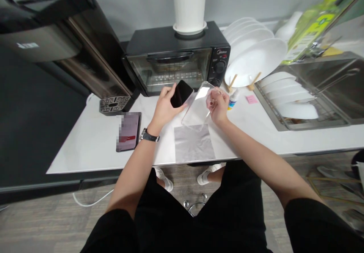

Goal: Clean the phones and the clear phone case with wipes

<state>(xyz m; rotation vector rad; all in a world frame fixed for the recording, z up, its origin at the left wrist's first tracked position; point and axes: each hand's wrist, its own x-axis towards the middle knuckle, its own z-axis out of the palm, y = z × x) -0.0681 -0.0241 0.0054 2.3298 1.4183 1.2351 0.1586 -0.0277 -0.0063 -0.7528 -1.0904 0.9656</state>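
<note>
My left hand [167, 103], with a watch on its wrist, is closed around a smartphone [182, 93] whose dark screen faces up. To its right, my right hand [218, 104] grips a transparent phone case [195, 111] by its right edge, the fingers curled. The case is tilted above the counter, apart from my wrist and close beside the phone. Below the case lies a thin grey cloth [195, 144], flat near the counter's front edge. Just behind my right hand stands a small white bottle [233, 99] with a blue and yellow label.
A tablet-like device [129, 131] lies left on the white counter [91, 143]. Behind are a drink dispenser [93, 56], a toaster oven [176, 63] and a white pot [190, 7]. Plates [256, 58], a pink note [251, 99] and a sink rack [335, 122] are on the right.
</note>
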